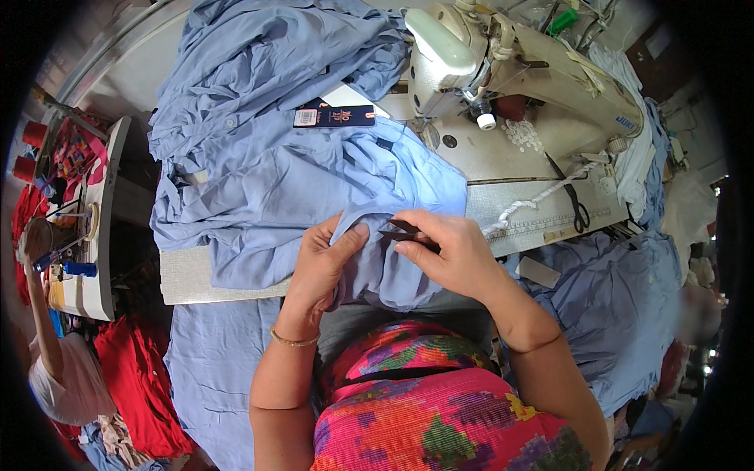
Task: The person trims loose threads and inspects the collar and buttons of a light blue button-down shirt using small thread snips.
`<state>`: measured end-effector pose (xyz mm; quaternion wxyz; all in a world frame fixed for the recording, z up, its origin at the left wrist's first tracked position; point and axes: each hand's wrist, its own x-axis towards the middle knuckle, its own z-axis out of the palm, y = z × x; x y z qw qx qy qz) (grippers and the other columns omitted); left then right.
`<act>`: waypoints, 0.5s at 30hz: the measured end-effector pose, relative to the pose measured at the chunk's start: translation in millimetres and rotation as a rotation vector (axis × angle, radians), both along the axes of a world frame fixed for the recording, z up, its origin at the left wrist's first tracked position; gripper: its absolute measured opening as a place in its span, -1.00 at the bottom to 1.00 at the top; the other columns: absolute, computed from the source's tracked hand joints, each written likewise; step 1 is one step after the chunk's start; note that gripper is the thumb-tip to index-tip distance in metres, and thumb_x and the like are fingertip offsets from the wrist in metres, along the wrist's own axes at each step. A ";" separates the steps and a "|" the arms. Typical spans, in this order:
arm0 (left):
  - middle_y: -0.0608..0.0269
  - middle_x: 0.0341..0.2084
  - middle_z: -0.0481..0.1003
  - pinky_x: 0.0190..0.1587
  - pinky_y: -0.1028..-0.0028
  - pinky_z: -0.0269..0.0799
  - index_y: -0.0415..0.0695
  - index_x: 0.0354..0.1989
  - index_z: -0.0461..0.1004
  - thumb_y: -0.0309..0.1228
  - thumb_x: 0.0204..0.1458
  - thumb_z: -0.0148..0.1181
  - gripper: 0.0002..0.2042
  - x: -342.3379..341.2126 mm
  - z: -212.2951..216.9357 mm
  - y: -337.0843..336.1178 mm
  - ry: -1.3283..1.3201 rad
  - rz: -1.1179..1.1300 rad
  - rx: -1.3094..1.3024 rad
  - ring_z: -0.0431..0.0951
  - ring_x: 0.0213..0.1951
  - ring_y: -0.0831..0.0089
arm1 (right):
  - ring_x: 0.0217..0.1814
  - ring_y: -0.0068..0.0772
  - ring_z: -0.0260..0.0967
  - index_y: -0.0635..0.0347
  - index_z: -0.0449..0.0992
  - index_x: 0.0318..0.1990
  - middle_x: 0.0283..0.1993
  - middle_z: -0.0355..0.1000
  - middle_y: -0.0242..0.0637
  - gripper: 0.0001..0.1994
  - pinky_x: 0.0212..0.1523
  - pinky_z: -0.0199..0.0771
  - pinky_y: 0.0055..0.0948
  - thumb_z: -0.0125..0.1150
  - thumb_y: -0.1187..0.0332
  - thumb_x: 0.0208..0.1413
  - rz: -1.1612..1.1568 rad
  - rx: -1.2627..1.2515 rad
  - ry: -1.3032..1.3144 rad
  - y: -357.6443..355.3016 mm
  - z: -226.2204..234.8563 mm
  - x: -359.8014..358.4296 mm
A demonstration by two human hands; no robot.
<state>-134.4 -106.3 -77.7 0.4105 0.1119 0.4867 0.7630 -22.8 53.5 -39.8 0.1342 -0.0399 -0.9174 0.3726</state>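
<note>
My left hand (334, 250) is closed on a fold of a light blue garment (275, 184), pinching it between thumb and fingers. In my right hand (449, 250) is a pair of dark thread snips (408, 231), its blades parted and pointing left at the pinched cloth. I cannot tell whether the blades touch the fabric. The garment spreads over the table toward the far left, and part of it hangs over the near edge. A dark hang tag (334, 116) lies on it beyond my hands.
A sewing machine (510, 67) stands at the far right, with white buttons (521, 136) on its bed. Black-handled scissors (580, 212) and a twisted white cord (518, 208) lie nearer. More blue garments (605, 306) are heaped at right. A co-worker's arm (43, 314) shows at far left.
</note>
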 end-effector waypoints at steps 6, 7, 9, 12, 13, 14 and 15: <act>0.32 -0.41 0.57 -0.32 0.60 0.38 -0.22 -0.26 0.56 -0.43 0.06 0.20 -0.86 1.5 2.1 1.1 0.017 0.020 0.010 0.49 -0.42 0.63 | -0.34 -0.01 0.44 0.14 0.43 -0.11 -0.34 0.48 -0.10 -0.72 -0.36 0.42 -0.19 0.20 0.28 0.03 -0.004 0.077 0.041 -1.7 -2.7 3.3; 0.32 -0.41 0.57 -0.32 0.60 0.38 -0.22 -0.26 0.56 -0.43 0.06 0.20 -0.86 1.5 1.1 1.0 0.013 0.020 0.010 0.49 -0.41 0.63 | -0.33 0.00 0.44 0.14 0.43 -0.11 -0.34 0.48 -0.10 -0.72 -0.36 0.42 -0.18 0.20 0.28 0.03 -0.004 0.088 0.041 -1.7 -3.0 3.1; 0.32 -0.40 0.57 -0.32 0.60 0.38 -0.22 -0.26 0.56 -0.43 0.05 0.20 -0.86 0.9 -0.4 0.2 0.012 0.017 0.007 0.49 -0.41 0.63 | -0.33 0.00 0.44 0.14 0.43 -0.11 -0.34 0.48 -0.10 -0.72 -0.36 0.42 -0.18 0.20 0.28 0.03 -0.006 0.079 0.032 -2.2 -3.1 2.6; 0.33 -0.40 0.57 -0.31 0.60 0.38 -0.21 -0.26 0.56 -0.43 0.05 0.20 -0.86 0.1 -1.5 -0.5 0.015 0.009 0.003 0.49 -0.40 0.63 | -0.33 0.00 0.44 0.15 0.43 -0.10 -0.33 0.48 -0.10 -0.72 -0.36 0.42 -0.18 0.19 0.28 0.03 -0.010 0.076 0.027 -2.6 -3.3 1.9; 0.33 -0.40 0.57 -0.31 0.60 0.38 -0.21 -0.25 0.56 -0.43 0.05 0.20 -0.86 0.3 -0.3 -0.5 0.013 0.009 0.002 0.49 -0.40 0.63 | -0.33 0.00 0.44 0.15 0.43 -0.10 -0.33 0.48 -0.10 -0.72 -0.36 0.42 -0.18 0.19 0.28 0.04 -0.011 0.076 0.027 -2.6 -3.5 1.8; 0.33 -0.40 0.56 -0.31 0.60 0.38 -0.21 -0.25 0.56 -0.44 0.05 0.20 -0.85 0.6 0.7 -0.4 0.011 0.009 0.001 0.49 -0.40 0.63 | -0.33 0.00 0.44 0.15 0.43 -0.10 -0.33 0.48 -0.10 -0.72 -0.35 0.42 -0.18 0.19 0.28 0.04 -0.011 0.076 0.026 -2.8 -3.2 1.8; 0.33 -0.40 0.56 -0.30 0.60 0.37 -0.22 -0.24 0.56 -0.44 0.05 0.20 -0.85 0.8 0.9 -0.2 0.015 0.015 0.001 0.49 -0.40 0.63 | -0.33 0.00 0.44 0.15 0.43 -0.10 -0.33 0.48 -0.10 -0.72 -0.35 0.42 -0.17 0.19 0.28 0.04 -0.012 0.076 0.025 -2.9 -2.9 1.9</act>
